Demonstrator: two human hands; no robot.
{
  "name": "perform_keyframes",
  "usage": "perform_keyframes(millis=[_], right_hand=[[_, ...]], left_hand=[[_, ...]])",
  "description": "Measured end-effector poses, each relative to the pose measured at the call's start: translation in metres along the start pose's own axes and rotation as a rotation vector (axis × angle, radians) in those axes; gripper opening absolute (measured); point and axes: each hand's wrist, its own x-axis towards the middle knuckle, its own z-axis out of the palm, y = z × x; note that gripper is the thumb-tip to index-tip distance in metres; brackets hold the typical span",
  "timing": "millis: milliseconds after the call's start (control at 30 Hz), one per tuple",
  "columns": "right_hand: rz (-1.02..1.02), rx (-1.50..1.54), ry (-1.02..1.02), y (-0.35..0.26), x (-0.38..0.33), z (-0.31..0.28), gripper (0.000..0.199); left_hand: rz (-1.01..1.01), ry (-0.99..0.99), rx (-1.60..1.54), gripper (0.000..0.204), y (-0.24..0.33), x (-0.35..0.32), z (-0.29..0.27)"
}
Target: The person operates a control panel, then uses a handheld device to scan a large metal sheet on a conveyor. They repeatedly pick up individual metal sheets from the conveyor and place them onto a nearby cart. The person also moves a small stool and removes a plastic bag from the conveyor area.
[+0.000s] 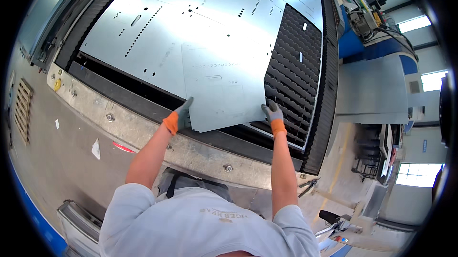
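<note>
Both my hands wear grey gloves with orange cuffs. Between them lies a small stack of rectangular metal sheets [224, 97], fanned slightly at its near left corner. My left hand [183, 115] grips the stack's left edge, thumb on top and fingers partly hidden underneath. On the opposite edge my right hand [273, 112] is closed, its fingertips bent at the rim. Beneath the stack's far part is a large cut metal sheet [200, 33] with rows of holes and slots. The stack's near end reaches over the front of the machine bed.
Right of the large sheet, the dark slatted bed [293, 61] is exposed, with two small pale pieces on it. A metal front rail [143, 130] with bolts runs before me. Pliers [309, 186] lie at its right end. A wooden pallet [23, 110] is on the floor far left.
</note>
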Motion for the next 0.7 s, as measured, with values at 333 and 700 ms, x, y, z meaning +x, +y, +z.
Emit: perform_keyframes(millis=[333, 700], right_hand=[[0.046, -0.274, 0.013, -0.015, 0.029, -0.004, 0.100], [0.245, 0.557, -0.684, -0.080, -0.077, 0.063, 0.075]], left_hand=[[0.465, 0.193, 0.213, 0.058, -0.021, -0.004, 0.053], [0.668, 0.835, 1.052, 0.054, -0.026, -0.193, 0.099]])
